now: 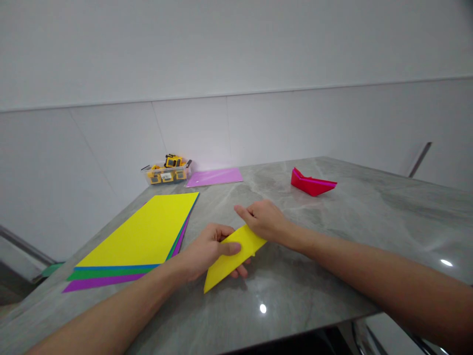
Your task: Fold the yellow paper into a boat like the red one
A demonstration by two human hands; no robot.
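Observation:
A folded piece of yellow paper (220, 270), long with slanted ends, is held up above the grey table. My left hand (209, 250) grips its middle, thumb flat on top and fingertips showing beneath. At the paper's far right end, my right hand (266, 220) is closed over the edge with its fingers curled and the thumb side raised. The right fingertips are mostly hidden. Beyond my right hand, a folded red paper boat (313, 186) with pinkish edges rests on the table.
Left of my hands lies a stack of coloured paper sheets (142, 231), yellow on top, with blue, green and purple edges below. Farther back are a clear plastic box (166, 175) of yellow toy vehicles and a flat pink sheet (216, 177). The grey marbled table (369, 217) has its near edge below my hands.

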